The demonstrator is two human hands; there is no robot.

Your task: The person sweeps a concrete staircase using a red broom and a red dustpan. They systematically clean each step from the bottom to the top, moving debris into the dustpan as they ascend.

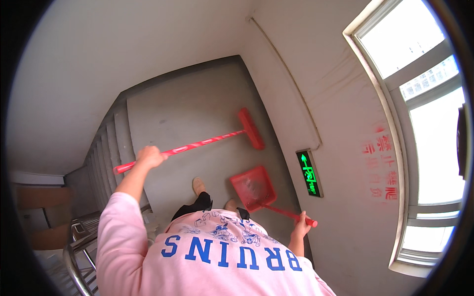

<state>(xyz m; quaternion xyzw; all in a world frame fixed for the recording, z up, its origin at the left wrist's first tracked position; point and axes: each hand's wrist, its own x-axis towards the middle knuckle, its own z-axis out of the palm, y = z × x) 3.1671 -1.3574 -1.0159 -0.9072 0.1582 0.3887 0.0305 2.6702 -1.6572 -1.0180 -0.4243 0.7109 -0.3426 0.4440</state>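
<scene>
My left hand [151,157] grips the upper part of a red and white broom handle [200,143], close to its end. The handle slants to the right, and the red broom head [251,128] lies on the grey floor near the right wall. In my right hand [302,224] is the short handle of a red dustpan [255,187], held at its end. The pan is below the broom head in the view, apart from it, with its wide edge turned away from me. Pale specks or scuffs show inside the pan.
Concrete stairs [107,151] lie beyond the landing's left edge, and a metal handrail [72,264] stands at lower left. A lit green exit sign [309,173] and a thin conduit [281,61] are on the right wall, beside a window [437,148].
</scene>
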